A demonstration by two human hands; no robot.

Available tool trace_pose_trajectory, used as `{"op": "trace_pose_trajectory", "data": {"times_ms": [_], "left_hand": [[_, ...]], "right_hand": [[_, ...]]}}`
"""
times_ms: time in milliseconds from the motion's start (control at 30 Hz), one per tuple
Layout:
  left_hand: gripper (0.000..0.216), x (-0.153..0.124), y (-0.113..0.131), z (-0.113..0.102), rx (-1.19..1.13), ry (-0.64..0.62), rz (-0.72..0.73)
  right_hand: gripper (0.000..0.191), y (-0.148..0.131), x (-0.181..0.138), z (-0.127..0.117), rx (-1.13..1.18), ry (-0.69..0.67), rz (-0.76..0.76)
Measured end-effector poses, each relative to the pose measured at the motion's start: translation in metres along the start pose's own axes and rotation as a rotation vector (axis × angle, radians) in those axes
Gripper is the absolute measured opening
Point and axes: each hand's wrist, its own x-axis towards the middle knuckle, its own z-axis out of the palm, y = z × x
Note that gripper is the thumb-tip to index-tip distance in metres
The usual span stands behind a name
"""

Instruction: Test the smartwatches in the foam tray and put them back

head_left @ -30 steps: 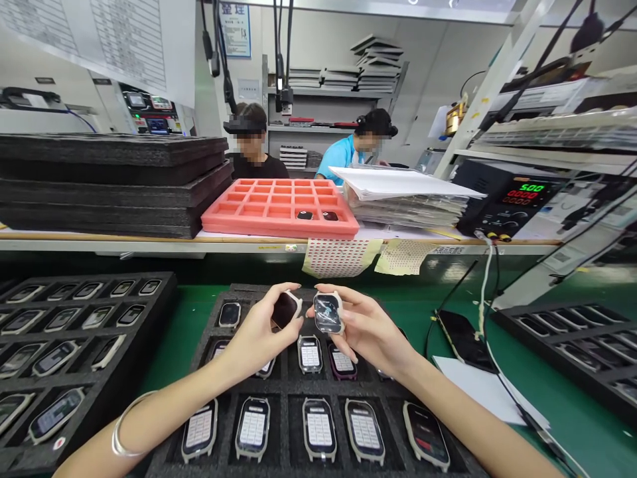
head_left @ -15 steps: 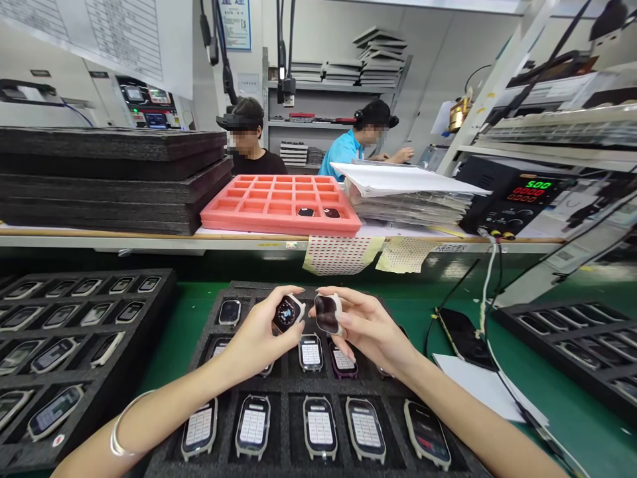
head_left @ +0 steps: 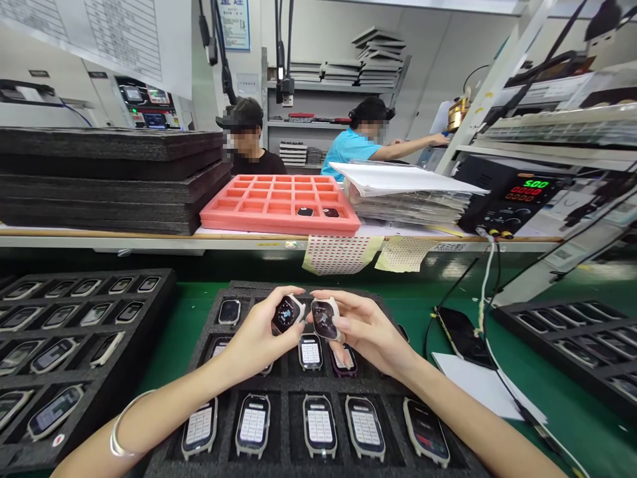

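My left hand is closed around the sides of a smartwatch case, its lit dark face turned toward me. Close beside it, my right hand grips a second smartwatch case by its edges, its screen also lit. Neither case has a strap. Both are held above a black foam tray, where several watch cases lie in cut-out slots. A watch in the front row shows a white grid on its screen. My hands and forearms hide some of the slots behind them.
More watches fill a foam tray at left and another tray at right. A phone, white paper and cables lie right. On the shelf are a pink foam tray and a power supply. Two people sit beyond.
The screen of the watch in my right hand went from dark to lit, and that watch turned slightly. My left hand stayed put. The co-worker in blue stretched an arm to the right.
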Motion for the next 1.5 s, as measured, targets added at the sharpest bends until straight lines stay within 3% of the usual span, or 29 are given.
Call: {"op": "trace_pose_trajectory", "data": {"times_ms": [400,1500], "left_hand": [[0.035,-0.004,0.011,-0.003,0.027,-0.007,0.053],[0.036,-0.003,0.013,-0.008,0.049,0.039,0.001]], "right_hand": [[0.036,-0.003,-0.001,0.004,-0.063,0.043,-0.026],[0.033,-0.005,-0.002,0.005,-0.089,0.051,-0.044]]}}
